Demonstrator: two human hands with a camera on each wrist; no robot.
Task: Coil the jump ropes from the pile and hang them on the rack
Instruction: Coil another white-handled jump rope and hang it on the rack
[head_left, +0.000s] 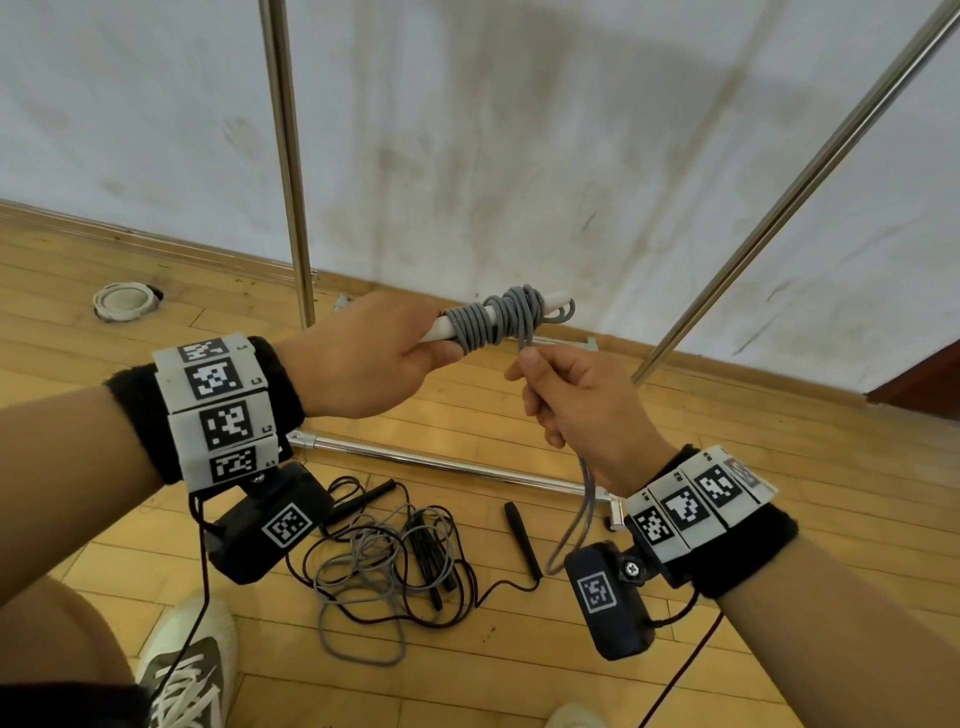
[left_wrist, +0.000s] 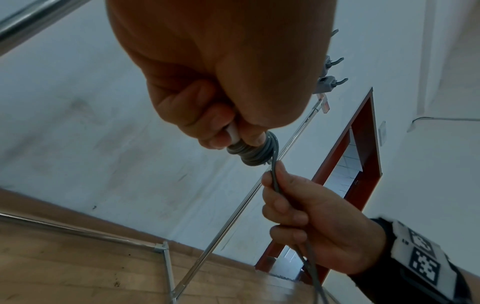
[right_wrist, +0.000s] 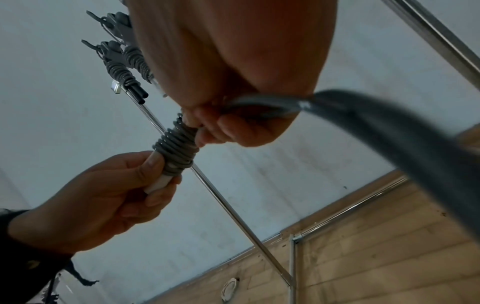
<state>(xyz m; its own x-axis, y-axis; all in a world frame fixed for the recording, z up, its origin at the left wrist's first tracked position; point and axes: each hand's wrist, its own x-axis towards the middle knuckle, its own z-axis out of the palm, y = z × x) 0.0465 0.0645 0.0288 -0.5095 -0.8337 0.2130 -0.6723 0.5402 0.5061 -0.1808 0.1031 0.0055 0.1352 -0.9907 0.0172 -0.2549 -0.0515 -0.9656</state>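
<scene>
Room: wooden floor (head_left: 779, 649) below a scuffed white wall, with the chrome rack (head_left: 291, 171) standing in front of it.
Left hand (head_left: 363, 358): fingers curled round the white handles (head_left: 441, 328), holding them level at chest height.
Grey rope (head_left: 498, 319): many turns already bound round the handles; a doubled tail runs down through the right hand and hangs free below it.
Right hand (head_left: 576, 405): fingers closed on that tail just below the bundle, pulling it taut.
Done: two coiled grey ropes (right_wrist: 122, 70) hang from clips high on the rack, seen in the right wrist view.
In hand: this rope's wrap looks nearly complete; only a short tail is left to wind or tuck, then hang.
Left: pile (head_left: 384, 566) on the floor, grey and black cords tangled together, black handle (head_left: 522, 535) beside it. How many ropes it holds cannot be told.
</scene>
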